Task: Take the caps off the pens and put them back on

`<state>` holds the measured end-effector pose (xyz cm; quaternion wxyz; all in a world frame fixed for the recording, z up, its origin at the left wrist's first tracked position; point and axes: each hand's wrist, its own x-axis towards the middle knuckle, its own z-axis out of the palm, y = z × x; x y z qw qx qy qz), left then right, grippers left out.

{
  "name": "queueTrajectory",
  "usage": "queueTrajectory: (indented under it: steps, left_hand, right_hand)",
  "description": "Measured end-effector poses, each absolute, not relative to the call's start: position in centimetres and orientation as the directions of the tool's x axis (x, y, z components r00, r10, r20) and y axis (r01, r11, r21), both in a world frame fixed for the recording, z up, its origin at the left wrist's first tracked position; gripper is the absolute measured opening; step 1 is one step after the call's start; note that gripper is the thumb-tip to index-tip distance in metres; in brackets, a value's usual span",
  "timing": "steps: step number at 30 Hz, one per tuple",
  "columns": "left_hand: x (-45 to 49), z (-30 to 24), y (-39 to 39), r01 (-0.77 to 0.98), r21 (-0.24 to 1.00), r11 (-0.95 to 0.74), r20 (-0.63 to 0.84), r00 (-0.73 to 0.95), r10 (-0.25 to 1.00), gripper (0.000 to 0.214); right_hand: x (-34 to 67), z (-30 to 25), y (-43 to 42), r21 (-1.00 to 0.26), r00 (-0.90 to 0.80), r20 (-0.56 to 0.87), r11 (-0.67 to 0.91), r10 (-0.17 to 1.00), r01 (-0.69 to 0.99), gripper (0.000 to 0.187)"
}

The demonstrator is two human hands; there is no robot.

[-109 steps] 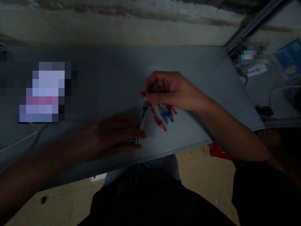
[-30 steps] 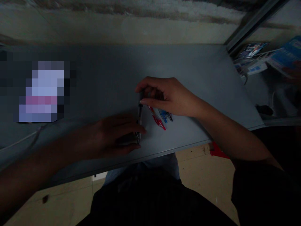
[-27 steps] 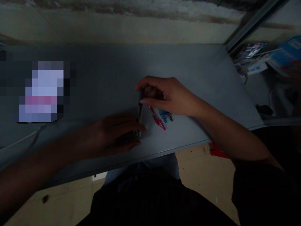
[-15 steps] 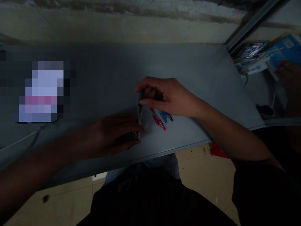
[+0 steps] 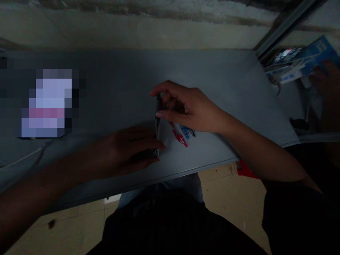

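Note:
A black pen (image 5: 157,129) with a clear barrel lies roughly lengthwise between my two hands. My right hand (image 5: 190,108) has its thumb across the dark upper part, the index finger bent near the top end and the other fingers curled in. Around the lower end is my left hand (image 5: 130,150), its index finger over the barrel and its thumb just below the tip. Beneath and beside my right hand lie a red pen (image 5: 180,139) and blue pens (image 5: 186,131), partly hidden by it.
The grey desk (image 5: 114,81) runs back to a tiled wall. A pixelated bright object (image 5: 50,102) is at the left, near a white cable (image 5: 23,157). Beyond a divider at right, another person's hand (image 5: 325,78) touches a blue book (image 5: 317,53); a dark mouse (image 5: 299,123) lies there.
My right index finger has shifted slightly up and left, showing more of the pen's dark top. My left hand stays nearly still. The other person's hand and blue book moved a little.

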<state>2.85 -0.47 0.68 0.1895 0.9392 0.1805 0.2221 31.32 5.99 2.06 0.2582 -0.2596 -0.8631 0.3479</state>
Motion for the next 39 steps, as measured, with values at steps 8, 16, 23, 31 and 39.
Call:
queueTrajectory:
  steps: [8, 16, 23, 31, 39]
  left_hand:
    - [3.0, 1.0, -0.4, 0.253, 0.419, -0.872, 0.358, 0.837, 0.414, 0.025]
    - [2.8, 0.9, -0.5, 0.247, 0.477, -0.844, 0.326, 0.842, 0.43, 0.019]
    - [2.8, 0.4, -0.5, 0.225, 0.508, -0.831, 0.316, 0.849, 0.423, 0.019]
    - [2.9, 0.8, -0.4, 0.238, 0.543, -0.805, 0.274, 0.856, 0.438, 0.018]
    - [3.0, 0.8, -0.3, 0.238, 0.497, -0.834, 0.294, 0.859, 0.42, 0.032]
  right_hand:
    - [31.3, 1.6, 6.0, -0.747, -0.699, 0.283, 0.608, 0.657, 0.269, 0.047]
    - [31.3, 2.6, 6.1, -0.769, -0.708, 0.262, 0.585, 0.656, 0.258, 0.034]
    - [31.1, 2.7, 5.9, -0.787, -0.689, 0.24, 0.553, 0.683, 0.274, 0.02]
    - [31.3, 2.6, 6.2, -0.738, -0.72, 0.22, 0.595, 0.659, 0.319, 0.028]
    - [31.2, 2.4, 6.0, -0.737, -0.716, 0.239, 0.603, 0.656, 0.306, 0.023]
